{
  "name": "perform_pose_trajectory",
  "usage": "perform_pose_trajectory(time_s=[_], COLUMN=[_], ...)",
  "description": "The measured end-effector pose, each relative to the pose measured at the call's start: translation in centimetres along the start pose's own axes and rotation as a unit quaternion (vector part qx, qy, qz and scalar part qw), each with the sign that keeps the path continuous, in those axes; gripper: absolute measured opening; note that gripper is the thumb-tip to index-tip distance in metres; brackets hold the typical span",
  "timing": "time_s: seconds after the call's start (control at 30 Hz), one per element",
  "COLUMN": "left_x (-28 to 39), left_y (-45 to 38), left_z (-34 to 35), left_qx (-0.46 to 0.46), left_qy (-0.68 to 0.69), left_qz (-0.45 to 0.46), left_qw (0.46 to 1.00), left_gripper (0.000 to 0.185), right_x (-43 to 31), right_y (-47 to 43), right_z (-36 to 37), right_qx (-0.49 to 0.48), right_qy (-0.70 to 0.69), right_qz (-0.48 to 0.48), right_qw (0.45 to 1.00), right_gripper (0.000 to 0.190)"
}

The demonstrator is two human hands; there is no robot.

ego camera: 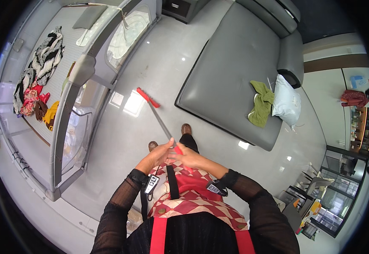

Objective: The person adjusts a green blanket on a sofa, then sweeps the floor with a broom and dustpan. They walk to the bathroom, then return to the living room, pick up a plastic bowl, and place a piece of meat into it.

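Observation:
A long-handled brush [161, 122] with a grey shaft slants from my hands towards the floor ahead. Its narrow red head [148, 97] with short bristles is at or just above the glossy grey floor [133, 123]; I cannot tell whether it touches. My right hand [189, 156] is closed around the red grip, whose end shows below the palm. Beside it, my left hand [159, 153] has its thumb against the lower shaft, and its fingers are partly hidden. Both hands are close together before the red-and-cream checked apron [197, 206].
A grey-framed playpen [87, 68] with mesh sides stands left, holding a black-and-white textile [48, 57] and colourful clothes [30, 100]. Right is a grey leather-look chaise [229, 76] bearing a green cloth [261, 103] and white plastic bag [286, 101]. A dark cabinet [179, 9] stands ahead.

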State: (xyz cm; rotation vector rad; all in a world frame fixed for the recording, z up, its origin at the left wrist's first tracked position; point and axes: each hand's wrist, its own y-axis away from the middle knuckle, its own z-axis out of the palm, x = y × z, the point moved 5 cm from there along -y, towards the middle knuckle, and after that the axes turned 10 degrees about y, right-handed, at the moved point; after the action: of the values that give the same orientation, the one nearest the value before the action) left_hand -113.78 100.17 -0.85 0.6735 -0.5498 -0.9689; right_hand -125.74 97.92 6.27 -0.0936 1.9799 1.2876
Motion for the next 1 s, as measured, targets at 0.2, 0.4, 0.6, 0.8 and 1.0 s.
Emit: perform_pose_trajectory(time_s=[0.2, 0.4, 0.6, 0.8, 1.0], left_x=[0.7, 0.0, 0.0, -0.6, 1.1], left_y=[-2.3, 2.5, 4.3, 4.6, 4.2], left_z=[0.4, 1.1, 2.1, 3.1, 6.3], left_qx=[0.135, 0.210, 0.197, 0.194, 0.152], left_qy=[0.217, 0.258, 0.374, 0.445, 0.409], left_qz=[0.130, 0.166, 0.185, 0.225, 0.250], left_qw=[0.958, 0.928, 0.887, 0.845, 0.864], left_gripper=[0.020, 0.017, 0.022, 0.025, 0.022], right_x=[6.6, 17.4, 20.5, 16.9, 14.3], right_y=[-7.6, -20.0, -33.9, -30.2, -22.4], right_z=[-7.3, -31.1, -35.7, -14.6, -16.0], right_qx=[-0.077, 0.413, 0.502, 0.051, 0.070], right_qy=[-0.141, 0.292, 0.309, 0.176, 0.155], right_qz=[-0.072, -0.021, -0.003, -0.254, -0.214], right_qw=[0.984, 0.862, 0.808, 0.950, 0.962], right_gripper=[0.047, 0.051, 0.057, 0.046, 0.032])
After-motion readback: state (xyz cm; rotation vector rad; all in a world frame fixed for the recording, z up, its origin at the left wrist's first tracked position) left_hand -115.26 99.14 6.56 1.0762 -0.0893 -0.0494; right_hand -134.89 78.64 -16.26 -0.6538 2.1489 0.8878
